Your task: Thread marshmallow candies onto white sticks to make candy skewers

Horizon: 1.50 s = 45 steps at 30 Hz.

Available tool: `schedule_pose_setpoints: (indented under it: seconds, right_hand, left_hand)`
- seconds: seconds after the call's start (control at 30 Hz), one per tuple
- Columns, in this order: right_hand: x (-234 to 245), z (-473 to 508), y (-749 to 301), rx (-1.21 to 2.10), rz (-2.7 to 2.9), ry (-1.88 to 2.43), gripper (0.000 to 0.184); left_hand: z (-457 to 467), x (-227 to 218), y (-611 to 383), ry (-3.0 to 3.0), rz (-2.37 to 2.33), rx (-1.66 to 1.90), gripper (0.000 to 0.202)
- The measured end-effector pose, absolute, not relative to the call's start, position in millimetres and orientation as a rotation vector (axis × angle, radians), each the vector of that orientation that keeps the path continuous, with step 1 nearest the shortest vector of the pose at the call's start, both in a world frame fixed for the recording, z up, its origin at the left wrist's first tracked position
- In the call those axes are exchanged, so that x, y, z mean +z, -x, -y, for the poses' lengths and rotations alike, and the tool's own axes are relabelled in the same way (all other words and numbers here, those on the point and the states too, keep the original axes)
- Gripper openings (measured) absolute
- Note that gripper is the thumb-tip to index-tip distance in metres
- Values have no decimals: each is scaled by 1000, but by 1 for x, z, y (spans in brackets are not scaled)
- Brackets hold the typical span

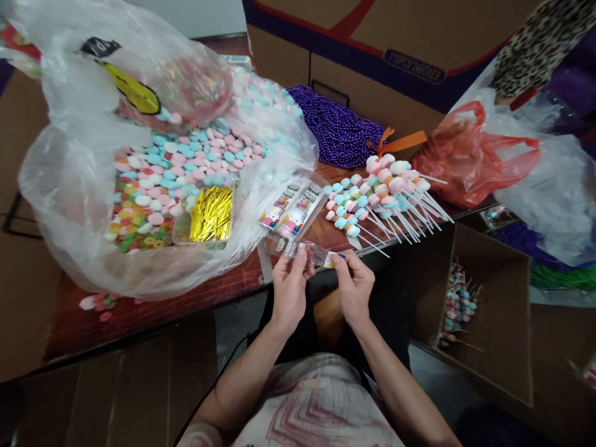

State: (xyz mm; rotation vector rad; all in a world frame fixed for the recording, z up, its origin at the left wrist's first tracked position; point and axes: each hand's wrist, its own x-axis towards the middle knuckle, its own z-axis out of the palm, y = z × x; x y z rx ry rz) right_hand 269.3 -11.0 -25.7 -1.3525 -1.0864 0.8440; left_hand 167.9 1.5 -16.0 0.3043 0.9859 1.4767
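Observation:
Between my two hands, just off the table's front edge, is a small clear printed plastic bag [316, 254]. My left hand [291, 282] pinches its left end between thumb and fingers. The other end, with a white and coloured print, is pinched in my right hand [354, 282]. Right behind my hands lie stacks of flat printed candy bags [294, 208]. Several candy skewers [386, 195] on white sticks are piled to the right of these bags. Whether anything is inside the held bag I cannot tell.
A large clear plastic bag [69, 248] of loose candies covers the table's left, with a box of gold twist ties [212, 214] on it. Purple beads [335, 127] and a red plastic bag [475, 155] lie behind. An open carton [503, 323] with wrapped skewers stands lower right.

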Motion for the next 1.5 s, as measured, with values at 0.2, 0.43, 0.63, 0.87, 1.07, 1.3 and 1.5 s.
schedule_pose_setpoints:
  seconds: [0.2,0.43,0.63,0.87,1.07,1.3,1.5]
  right_hand:
    - [-28,8,-272,978,1030,1324,15]
    - [-18,3,-278,896,1062,1332,39]
    - [-8,-12,-296,657,1497,1380,36]
    - [23,-59,-373,-342,1547,1878,19]
    - [13,-81,-405,-383,1599,2012,20]
    - [15,-57,-382,-308,1351,1812,23]
    - [-8,1,-336,366,1124,1440,13]
  left_hand:
    - [-8,-15,-166,-239,-1002,1572,33]
    - [-7,-11,-167,-344,-986,1559,32]
    - [-18,-6,-163,-211,-936,1596,30]
    - [-34,1,-161,-183,-933,1695,34]
    - [-42,-2,-157,-131,-942,1719,36]
    - [-50,-6,-147,-175,-933,1769,36]
    - [-59,-10,-139,-184,-966,1867,38]
